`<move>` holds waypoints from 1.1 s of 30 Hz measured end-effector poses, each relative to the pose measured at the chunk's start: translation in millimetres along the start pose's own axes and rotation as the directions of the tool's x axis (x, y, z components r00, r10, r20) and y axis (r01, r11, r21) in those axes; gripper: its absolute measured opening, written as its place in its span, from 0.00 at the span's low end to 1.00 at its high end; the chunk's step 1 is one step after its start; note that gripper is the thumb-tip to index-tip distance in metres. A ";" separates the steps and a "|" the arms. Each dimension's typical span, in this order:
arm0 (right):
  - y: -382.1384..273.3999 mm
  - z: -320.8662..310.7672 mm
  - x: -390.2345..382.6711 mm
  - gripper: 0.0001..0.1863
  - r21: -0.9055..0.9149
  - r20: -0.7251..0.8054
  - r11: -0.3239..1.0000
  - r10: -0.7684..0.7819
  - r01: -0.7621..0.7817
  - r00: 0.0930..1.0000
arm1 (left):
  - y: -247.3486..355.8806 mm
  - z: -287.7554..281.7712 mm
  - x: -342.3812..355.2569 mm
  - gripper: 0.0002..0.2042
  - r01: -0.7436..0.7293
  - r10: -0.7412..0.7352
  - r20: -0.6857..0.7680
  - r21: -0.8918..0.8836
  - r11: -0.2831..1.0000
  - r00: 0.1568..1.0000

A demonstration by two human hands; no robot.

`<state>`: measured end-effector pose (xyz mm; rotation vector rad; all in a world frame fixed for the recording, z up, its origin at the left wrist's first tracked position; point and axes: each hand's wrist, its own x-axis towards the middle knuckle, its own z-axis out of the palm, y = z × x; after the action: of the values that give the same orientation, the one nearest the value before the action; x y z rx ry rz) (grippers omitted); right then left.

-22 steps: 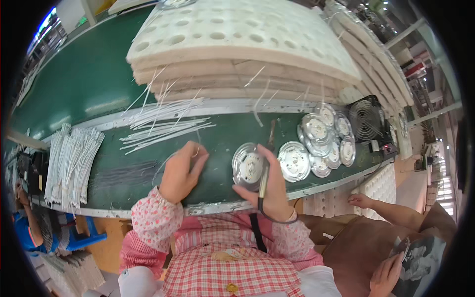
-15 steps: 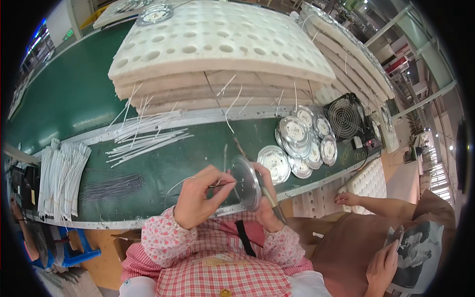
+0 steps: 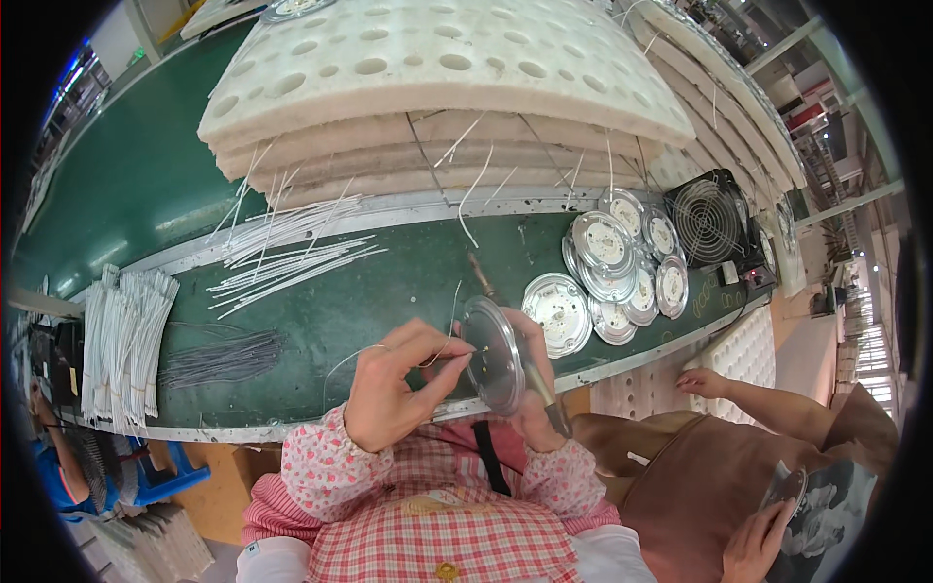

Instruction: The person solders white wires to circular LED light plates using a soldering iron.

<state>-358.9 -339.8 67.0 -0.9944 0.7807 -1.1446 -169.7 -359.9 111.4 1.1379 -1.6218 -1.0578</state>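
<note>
My right hand (image 3: 536,420) grips a round disc (image 3: 498,364) with a shiny rim, tilted almost on edge above the table's front. The same hand also holds a soldering iron (image 3: 555,413), whose tip points away over the table from behind the disc. My left hand (image 3: 397,381) is closed in a pinch at the disc's near-left face, next to small gold-coloured spots. Between its thumb and fingertips is a thin white wire (image 3: 337,367); one part curves out to the left and another rises beside the disc. Whether the wire's end enters a hole is too small to tell.
Several finished-looking metal discs (image 3: 557,313) lie piled at right, before a black fan (image 3: 708,219). White wires (image 3: 121,340) and dark wires (image 3: 222,360) lie at left. Stacked white foam boards (image 3: 437,97) with holes stand behind. A co-worker's hand (image 3: 708,382) is at right.
The view has shifted slightly, nearer the foam stack. The disc's face has turned a little more toward me. My left fingertips stay pinched at it, and the right hand keeps its hold.
</note>
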 end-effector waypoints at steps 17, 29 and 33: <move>-6.3 27.8 -6.1 0.58 -0.732 0.058 0.596 -0.427 0.329 0.903 | -17.2 -6.0 -9.2 0.09 0.073 -0.072 0.018 -0.137 0.988 0.997; 26.3 38.3 -2.9 0.58 -0.905 -0.034 0.374 -0.542 0.204 0.840 | -18.1 -7.2 -2.9 0.17 0.144 -0.140 -0.058 0.079 0.986 0.989; 33.3 38.9 3.0 0.58 -0.919 -0.035 0.355 -0.507 0.171 0.861 | -28.7 -5.5 7.6 0.18 0.207 -0.212 -0.020 0.324 0.923 0.977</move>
<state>-311.2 -330.3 50.8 -2.0062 1.6123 -1.2551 -159.6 -374.5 86.9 1.5542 -1.7596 -0.9536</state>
